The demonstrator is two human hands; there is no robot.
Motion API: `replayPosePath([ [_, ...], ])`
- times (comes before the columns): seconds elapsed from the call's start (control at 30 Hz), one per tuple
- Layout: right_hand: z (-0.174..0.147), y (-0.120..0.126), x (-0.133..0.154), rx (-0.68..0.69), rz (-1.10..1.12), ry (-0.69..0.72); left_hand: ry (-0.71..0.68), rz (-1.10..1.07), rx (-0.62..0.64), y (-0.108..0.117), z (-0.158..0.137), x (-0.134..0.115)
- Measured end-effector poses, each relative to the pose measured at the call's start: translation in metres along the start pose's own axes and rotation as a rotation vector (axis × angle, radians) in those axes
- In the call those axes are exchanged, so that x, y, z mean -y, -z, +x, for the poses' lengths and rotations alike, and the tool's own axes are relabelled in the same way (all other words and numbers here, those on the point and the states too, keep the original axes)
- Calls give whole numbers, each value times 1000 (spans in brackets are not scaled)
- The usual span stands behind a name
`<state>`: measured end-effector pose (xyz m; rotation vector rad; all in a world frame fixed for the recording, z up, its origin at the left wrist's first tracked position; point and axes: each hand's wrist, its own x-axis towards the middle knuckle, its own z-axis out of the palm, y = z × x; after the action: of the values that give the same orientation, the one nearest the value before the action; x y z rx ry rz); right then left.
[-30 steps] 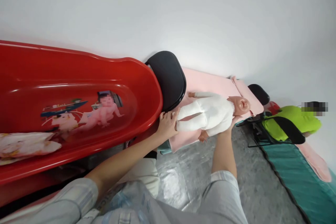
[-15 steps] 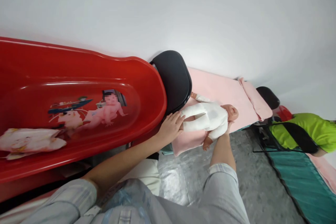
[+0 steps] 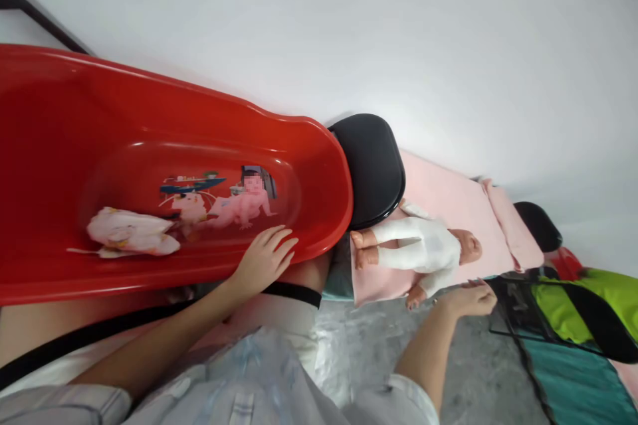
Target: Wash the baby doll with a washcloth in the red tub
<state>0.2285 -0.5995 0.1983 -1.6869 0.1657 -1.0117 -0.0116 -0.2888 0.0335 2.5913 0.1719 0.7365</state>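
Observation:
A baby doll (image 3: 421,244) in a white suit lies face up on a pink-covered cot (image 3: 448,196), its feet towards the red tub. My left hand (image 3: 264,260) is held over the near rim of the red baby bathtub (image 3: 309,153). Its fingers are stretched and apart, and it holds nothing. Close to the doll's head, beside the cot's near edge, is my right hand (image 3: 471,299). Its fingers are loosely curled in, with nothing visible in them, and it does not touch the doll. A crumpled white printed cloth (image 3: 129,232) lies in the tub.
Between tub and cot stands a black chair (image 3: 373,169). A pink pillow (image 3: 513,229) is at the cot's far end. On the right, a person in a bright green top (image 3: 598,302) sits beside a green cot (image 3: 568,375). A white wall rises behind.
Both hands have come off the doll: the left from its feet towards the tub, the right from beside its head. The doll still lies on the cot. The view has shifted left.

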Motion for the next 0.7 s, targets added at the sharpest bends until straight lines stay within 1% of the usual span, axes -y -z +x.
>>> replayPosePath([
  [0.03,-13,0,2,-85,3,37,16,16,-1,2,-4,3],
  [0.07,-29,-2,4,-99,9,60,28,27,14,2,-6,4],
  [0.1,-46,-9,8,-37,7,64,37,37,44,2,-7,4],
  [0.13,-66,-19,12,128,-28,68,45,49,89,1,-6,1],
  [0.17,-86,-33,17,335,-39,73,52,67,140,-1,-4,-2],
  [0.2,-106,-49,21,544,-19,65,61,95,187,-2,-1,-6],
  [0.23,-125,-68,26,717,28,44,70,128,227,-4,1,-9],
  [0.27,-142,-89,30,852,85,19,80,161,259,-5,3,-12],
  [0.3,-157,-109,32,944,133,-5,84,187,286,-5,4,-13],
  [0.33,-169,-128,34,998,152,-13,79,205,311,-6,5,-15],
  [0.4,-186,-161,32,1035,120,-30,56,221,356,-5,5,-15],
  [0.47,-194,-183,25,1078,-1,-44,37,223,387,-3,5,-14],
  [0.57,-196,-197,11,1224,-183,-17,31,211,397,-2,3,-14],
  [0.67,-195,-197,2,1362,-308,-3,45,204,409,-2,3,-14],
  [0.7,-196,-197,0,1429,-352,-8,49,206,418,-2,4,-14],
])
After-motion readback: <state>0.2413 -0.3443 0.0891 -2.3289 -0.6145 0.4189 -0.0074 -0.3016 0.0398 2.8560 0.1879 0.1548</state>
